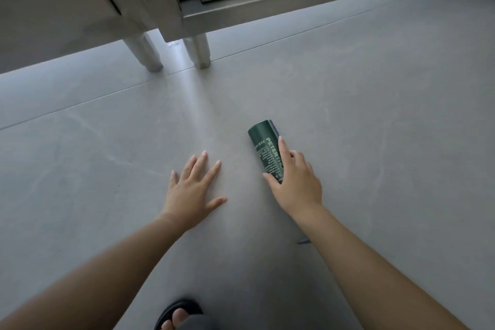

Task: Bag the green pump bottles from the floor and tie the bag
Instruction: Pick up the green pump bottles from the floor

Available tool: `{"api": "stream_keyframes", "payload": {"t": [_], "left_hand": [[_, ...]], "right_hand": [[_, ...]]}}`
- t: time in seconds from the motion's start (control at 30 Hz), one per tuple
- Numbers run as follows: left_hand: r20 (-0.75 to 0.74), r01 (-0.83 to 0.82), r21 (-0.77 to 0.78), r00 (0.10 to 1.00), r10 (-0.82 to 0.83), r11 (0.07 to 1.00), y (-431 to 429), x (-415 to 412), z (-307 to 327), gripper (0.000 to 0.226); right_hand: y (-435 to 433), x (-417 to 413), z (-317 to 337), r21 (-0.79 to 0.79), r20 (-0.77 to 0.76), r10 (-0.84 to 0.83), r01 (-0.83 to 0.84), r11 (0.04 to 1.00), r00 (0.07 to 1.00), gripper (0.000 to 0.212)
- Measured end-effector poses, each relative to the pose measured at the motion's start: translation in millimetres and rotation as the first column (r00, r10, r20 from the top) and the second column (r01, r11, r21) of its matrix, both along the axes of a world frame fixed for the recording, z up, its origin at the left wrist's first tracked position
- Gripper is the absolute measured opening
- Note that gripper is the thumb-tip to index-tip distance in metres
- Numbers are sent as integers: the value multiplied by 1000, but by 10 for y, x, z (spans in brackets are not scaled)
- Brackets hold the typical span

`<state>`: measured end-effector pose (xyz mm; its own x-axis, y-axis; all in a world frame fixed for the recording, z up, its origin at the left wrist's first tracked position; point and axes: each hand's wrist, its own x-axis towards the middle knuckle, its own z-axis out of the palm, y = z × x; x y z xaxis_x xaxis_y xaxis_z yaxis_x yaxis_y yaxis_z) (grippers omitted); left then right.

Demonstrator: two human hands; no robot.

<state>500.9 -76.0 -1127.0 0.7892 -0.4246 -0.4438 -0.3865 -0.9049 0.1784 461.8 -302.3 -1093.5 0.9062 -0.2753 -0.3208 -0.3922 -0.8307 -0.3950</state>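
Note:
A dark green pump bottle (261, 139) with pale lettering lies on its side on the grey tiled floor, right of centre, its flat base pointing away from me. My right hand (294, 182) covers its near half: the thumb lies along the left side, the index finger along the top, and the other fingers curl over the right side. The pump end is hidden under my hand. To the left of the bottle and apart from it, my left hand (194, 187) is spread flat just over the floor, holding nothing. No bag is in view.
A stainless steel cabinet (241, 8) stands at the back on round legs (199, 53), with a lit gap beneath it. A small dark object (304, 241) peeks out beside my right forearm. My foot in a black sandal (176, 312) shows at the bottom edge.

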Motion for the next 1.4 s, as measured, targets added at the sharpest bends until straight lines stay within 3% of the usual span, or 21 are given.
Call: {"api": "stream_keyframes", "payload": {"t": [0.13, 0.23, 0.37, 0.5, 0.8, 0.97, 1.13, 1.3, 1.4], "left_hand": [[12, -1, 10, 1000, 1, 1000, 33, 36, 17, 88], [38, -144, -3, 989, 144, 990, 70, 140, 328, 85], [62, -279, -37, 958, 280, 960, 174, 189, 1289, 69], [33, -299, -86, 953, 302, 951, 127, 153, 2642, 76], [69, 5, -235, 998, 11, 972, -611, 178, 6157, 73], [170, 182, -318, 977, -133, 931, -1033, 283, 7712, 68], [230, 415, -328, 906, -354, 849, -1478, 317, 8472, 72], [291, 625, -292, 779, -556, 723, -2165, 43, 8886, 72], [290, 699, -304, 715, -636, 647, -2636, -336, 9024, 72]], "right_hand": [[-5, -57, -11, 58, 19, 10, -11, 998, 1000, 74], [-36, -90, 168, 185, 36, -16, 10, 983, 999, 74], [-104, -126, 983, 309, 79, -26, 1, 951, 997, 76], [-248, -271, 2220, 338, 96, -59, 24, 941, 994, 73], [-606, -783, 5694, 436, 37, -299, 254, 863, 954, 70], [-739, -1074, 7087, 446, 47, -512, 440, 779, 858, 69], [-896, -1435, 7868, 441, 142, -694, 582, 683, 706, 70], [-1150, -2054, 8276, 438, 200, -805, 684, 583, 559, 71], [-1323, -2516, 8457, 470, 257, -868, 730, 496, 425, 71]]}}
